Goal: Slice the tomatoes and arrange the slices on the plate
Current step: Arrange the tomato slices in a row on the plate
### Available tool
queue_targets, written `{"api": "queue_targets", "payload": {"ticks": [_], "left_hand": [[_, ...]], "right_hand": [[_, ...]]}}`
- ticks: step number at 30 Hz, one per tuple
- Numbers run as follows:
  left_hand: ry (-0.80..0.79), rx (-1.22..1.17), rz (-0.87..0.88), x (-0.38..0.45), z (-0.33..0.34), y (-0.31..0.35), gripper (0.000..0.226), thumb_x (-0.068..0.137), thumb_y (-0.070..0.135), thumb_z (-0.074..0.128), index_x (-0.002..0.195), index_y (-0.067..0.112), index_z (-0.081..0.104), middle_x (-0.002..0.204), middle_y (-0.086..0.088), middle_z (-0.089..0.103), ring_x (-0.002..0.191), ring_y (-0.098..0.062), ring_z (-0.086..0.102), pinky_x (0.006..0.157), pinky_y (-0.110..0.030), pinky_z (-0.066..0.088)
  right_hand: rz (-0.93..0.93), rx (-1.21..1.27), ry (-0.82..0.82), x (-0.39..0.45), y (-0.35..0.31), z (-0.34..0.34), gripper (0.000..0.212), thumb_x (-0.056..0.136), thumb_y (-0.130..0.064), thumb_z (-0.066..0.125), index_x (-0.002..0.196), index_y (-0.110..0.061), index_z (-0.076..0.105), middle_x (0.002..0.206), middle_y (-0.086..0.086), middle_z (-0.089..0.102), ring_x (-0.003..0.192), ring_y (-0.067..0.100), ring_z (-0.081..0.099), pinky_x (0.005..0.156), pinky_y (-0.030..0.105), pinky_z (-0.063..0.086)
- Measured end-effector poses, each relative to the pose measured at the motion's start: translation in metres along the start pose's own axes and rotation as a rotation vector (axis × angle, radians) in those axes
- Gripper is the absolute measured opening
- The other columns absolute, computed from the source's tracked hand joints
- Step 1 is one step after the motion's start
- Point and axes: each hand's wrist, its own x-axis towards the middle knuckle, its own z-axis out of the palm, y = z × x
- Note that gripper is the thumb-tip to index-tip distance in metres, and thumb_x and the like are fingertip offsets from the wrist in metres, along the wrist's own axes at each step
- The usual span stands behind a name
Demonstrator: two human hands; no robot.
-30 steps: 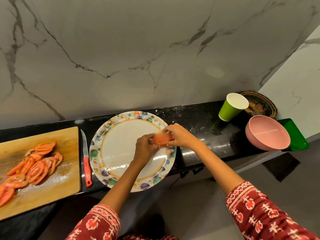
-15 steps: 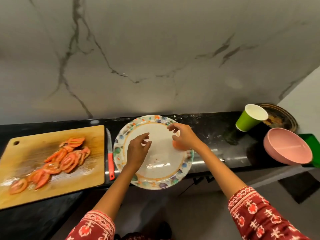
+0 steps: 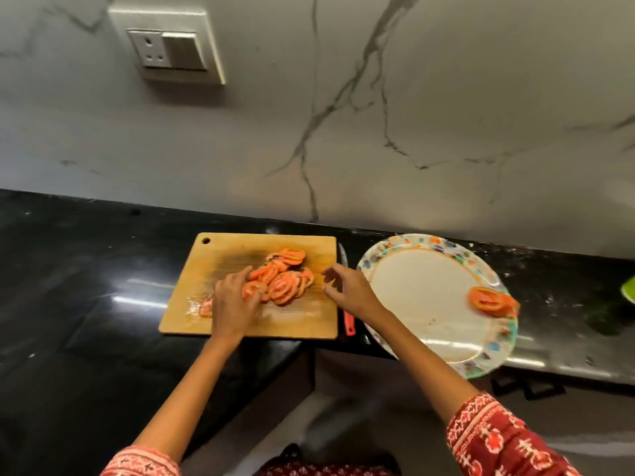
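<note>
Left hand (image 3: 231,300) lay on the heap of tomato slices (image 3: 281,278) on the cutting board (image 3: 220,255), fingers bent onto them; whether they gripped one, could not tell. Right hand (image 3: 347,290) hovered over the board's right edge, fingers spread, holding nothing. Two slices (image 3: 489,298) sat overlapping at right rim of plate (image 3: 422,297). Knife (image 3: 347,321) lay between board and plate on the counter (image 3: 86,269).

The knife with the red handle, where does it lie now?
In the head view the knife lies on the black counter in the narrow gap between the wooden cutting board and the patterned plate, partly hidden under the right hand.
</note>
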Motion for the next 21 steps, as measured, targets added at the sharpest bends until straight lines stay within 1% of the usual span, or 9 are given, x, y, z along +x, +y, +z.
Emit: {"api": "queue_targets", "payload": {"ticks": [2,5,8,9,11,15,17,19,21], "left_hand": [[-0.068,0.003,-0.006,0.009,-0.013,-0.024,0.052,0.079,0.011,0.069,0.128,0.005,0.051,0.121,-0.016,0.056,0.114,-0.032,0.048,0.097,-0.04,0.037],[-0.168,-0.039,0.023,0.019,-0.026,-0.046,0.045,0.077,0.009,0.071,0.12,0.005,0.058,0.117,-0.014,0.059,0.112,-0.03,0.053,0.095,-0.039,0.042],[-0.168,-0.084,0.035,0.025,-0.033,-0.054,0.037,0.078,0.006,0.07,0.114,0.006,0.063,0.114,-0.013,0.063,0.106,-0.025,0.057,0.09,-0.031,0.043],[-0.156,-0.103,0.038,0.027,-0.034,-0.056,0.036,0.078,0.006,0.069,0.113,0.006,0.063,0.113,-0.012,0.063,0.104,-0.024,0.059,0.088,-0.029,0.044],[-0.144,-0.138,0.044,0.03,-0.035,-0.057,0.034,0.079,0.005,0.068,0.113,0.005,0.063,0.114,-0.012,0.064,0.102,-0.023,0.06,0.087,-0.028,0.045],[-0.159,-0.185,0.039,0.036,-0.036,-0.061,0.032,0.082,0.006,0.065,0.114,0.006,0.063,0.114,-0.011,0.064,0.104,-0.022,0.06,0.089,-0.031,0.047],[-0.168,-0.205,0.045,0.038,-0.036,-0.064,0.032,0.082,0.006,0.064,0.114,0.006,0.064,0.112,-0.01,0.065,0.104,-0.02,0.06,0.089,-0.028,0.046],[-0.179,-0.232,0.047,0.04,-0.037,-0.065,0.031,0.082,0.006,0.064,0.114,0.007,0.064,0.111,-0.008,0.066,0.1,-0.017,0.06,0.087,-0.024,0.045],[-0.197,-0.264,0.055,0.042,-0.039,-0.063,0.031,0.083,0.004,0.063,0.114,0.008,0.064,0.108,-0.007,0.066,0.097,-0.014,0.06,0.084,-0.02,0.045]], "right_hand": [[0.024,-0.012,-0.007,0.011,-0.016,0.02,0.025,0.085,-0.013,0.063,0.108,-0.004,0.062,0.097,0.01,0.068,0.086,0.023,0.064,0.078,0.032,0.048],[0.094,-0.081,-0.012,0.027,-0.038,0.044,0.026,0.085,-0.021,0.063,0.106,-0.005,0.062,0.094,0.01,0.067,0.087,0.024,0.063,0.072,0.034,0.047],[0.205,-0.152,-0.009,0.036,-0.051,0.059,0.022,0.085,-0.022,0.064,0.099,-0.006,0.062,0.094,0.008,0.065,0.088,0.022,0.061,0.064,0.029,0.041],[0.218,-0.171,0.003,0.039,-0.052,0.063,0.018,0.085,-0.02,0.064,0.097,-0.006,0.062,0.096,0.008,0.065,0.089,0.022,0.06,0.063,0.028,0.04],[0.235,-0.188,-0.004,0.042,-0.051,0.065,0.013,0.084,-0.016,0.065,0.094,-0.008,0.061,0.097,0.008,0.064,0.091,0.022,0.06,0.064,0.028,0.044],[0.328,-0.044,-0.054,0.049,-0.051,0.062,0.015,0.082,-0.009,0.068,0.092,-0.012,0.057,0.093,0.0,0.058,0.088,0.014,0.058,0.071,0.027,0.052],[0.362,0.033,-0.066,0.053,-0.052,0.059,0.017,0.082,-0.004,0.067,0.09,-0.014,0.056,0.087,-0.004,0.055,0.086,0.011,0.057,0.068,0.023,0.052],[0.37,0.087,-0.093,0.055,-0.054,0.056,0.019,0.081,-0.001,0.066,0.094,-0.011,0.057,0.081,-0.005,0.054,0.084,0.012,0.058,0.064,0.02,0.051],[0.33,0.107,-0.099,0.056,-0.058,0.05,0.019,0.081,0.002,0.065,0.098,-0.007,0.06,0.078,-0.005,0.055,0.083,0.012,0.058,0.064,0.019,0.05]]}}
